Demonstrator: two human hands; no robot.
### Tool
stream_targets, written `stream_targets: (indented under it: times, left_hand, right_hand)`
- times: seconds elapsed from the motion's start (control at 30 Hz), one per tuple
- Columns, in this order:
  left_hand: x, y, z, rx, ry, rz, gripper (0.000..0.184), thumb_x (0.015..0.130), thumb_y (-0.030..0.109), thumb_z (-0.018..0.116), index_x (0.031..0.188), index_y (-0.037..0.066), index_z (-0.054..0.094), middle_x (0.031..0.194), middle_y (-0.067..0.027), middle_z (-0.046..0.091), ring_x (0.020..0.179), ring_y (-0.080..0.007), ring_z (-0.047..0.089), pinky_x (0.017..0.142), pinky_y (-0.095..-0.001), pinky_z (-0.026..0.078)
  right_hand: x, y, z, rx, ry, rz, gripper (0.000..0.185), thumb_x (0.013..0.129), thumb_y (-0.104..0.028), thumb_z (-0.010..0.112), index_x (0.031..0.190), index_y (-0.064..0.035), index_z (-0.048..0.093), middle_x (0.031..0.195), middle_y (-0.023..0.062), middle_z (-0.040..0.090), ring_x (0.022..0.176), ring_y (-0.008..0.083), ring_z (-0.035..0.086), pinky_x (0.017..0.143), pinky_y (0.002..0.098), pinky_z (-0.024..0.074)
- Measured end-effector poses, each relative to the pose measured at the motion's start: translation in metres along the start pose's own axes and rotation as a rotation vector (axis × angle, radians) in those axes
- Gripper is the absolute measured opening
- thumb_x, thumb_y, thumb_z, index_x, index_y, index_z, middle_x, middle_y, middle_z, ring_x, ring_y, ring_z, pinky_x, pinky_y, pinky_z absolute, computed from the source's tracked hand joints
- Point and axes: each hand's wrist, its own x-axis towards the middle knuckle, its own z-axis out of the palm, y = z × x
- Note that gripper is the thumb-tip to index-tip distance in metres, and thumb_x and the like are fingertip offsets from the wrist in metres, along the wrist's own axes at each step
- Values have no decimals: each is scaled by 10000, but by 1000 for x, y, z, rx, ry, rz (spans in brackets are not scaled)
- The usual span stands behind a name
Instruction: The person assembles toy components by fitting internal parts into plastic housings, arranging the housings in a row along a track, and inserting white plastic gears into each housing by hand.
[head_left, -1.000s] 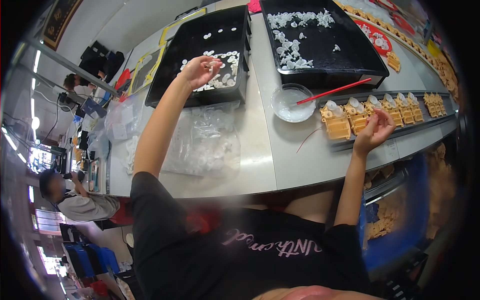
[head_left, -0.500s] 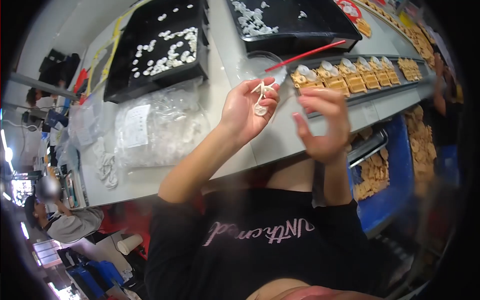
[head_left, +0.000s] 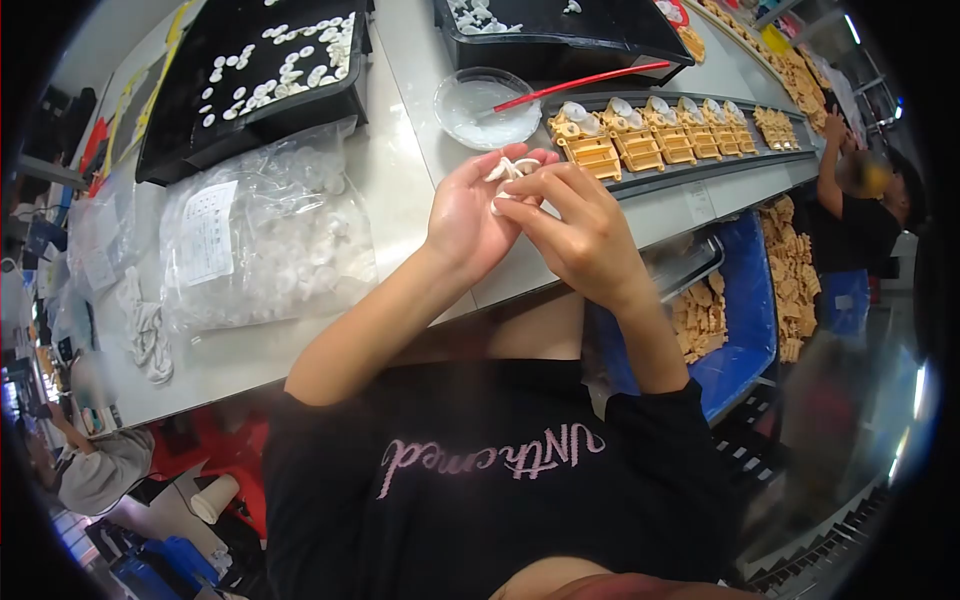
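Several small white plastic parts (head_left: 512,168) lie in my left hand (head_left: 470,215), whose palm faces up with the fingers curled around them. Reaching in from the right, my right hand (head_left: 580,225) pinches one of these white pieces against the left fingers; its exact shape is partly hidden. Just beyond both hands is a clear round bowl (head_left: 455,125) of whitish material, with a red stick (head_left: 585,86) across its rim. To the right, yellow molded parts (head_left: 640,148) topped with white pieces stand in a row on a dark rail.
A black tray (head_left: 250,120) of white discs is at the upper left, another black tray (head_left: 560,50) beyond the bowl. A bag of white parts (head_left: 290,245) lies left. Blue bin (head_left: 745,330) with yellow parts is at right; co-workers sit left and right.
My left hand has moved from the left tray to beside the bowl, bringing white parts. My right hand has left the yellow row and come to the left hand. The view has shifted.
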Motion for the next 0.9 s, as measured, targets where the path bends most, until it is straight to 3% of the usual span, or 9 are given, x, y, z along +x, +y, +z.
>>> stream_targets:
  times: [0.13, 0.27, 0.47, 0.9]
  left_hand:
    - [5, 1, -10, -82, -3, -40, 321, 983, 139, 330, 1206, -82, 398, 1232, -264, 480, 1204, -352, 483, 1075, -452, 390]
    - [1, 6, -14, -85, 51, -70, 325, 989, 101, 307, 1215, -113, 400, 1291, -288, 443, 1292, -386, 413, 1125, -475, 351]
    - [-1, 4, -41, -65, -17, -201, 394, 996, 110, 280, 1293, -138, 358, 1368, -305, 382, 1342, -400, 352, 1147, -459, 332]
    - [0, 9, -55, -96, -126, -290, 469, 1010, 150, 254, 1392, -120, 286, 1437, -296, 324, 1365, -365, 336, 1134, -416, 347]
  right_hand:
    - [6, -5, -10, 84, 78, 33, 236, 723, -10, 687, 955, -53, 672, 953, 67, 636, 880, 253, 626, 771, 375, 512]
    - [-2, 25, -11, 2, 407, 228, 207, 746, 64, 697, 924, -41, 692, 885, 78, 663, 780, 219, 667, 651, 291, 533]
    - [-20, 86, 24, 2, 443, 418, 161, 784, 29, 698, 934, -24, 718, 939, 84, 704, 817, 209, 681, 665, 281, 536]
    - [-17, 96, 35, -67, 351, 388, 168, 796, 20, 695, 956, -24, 719, 952, 84, 706, 810, 190, 688, 668, 268, 554]
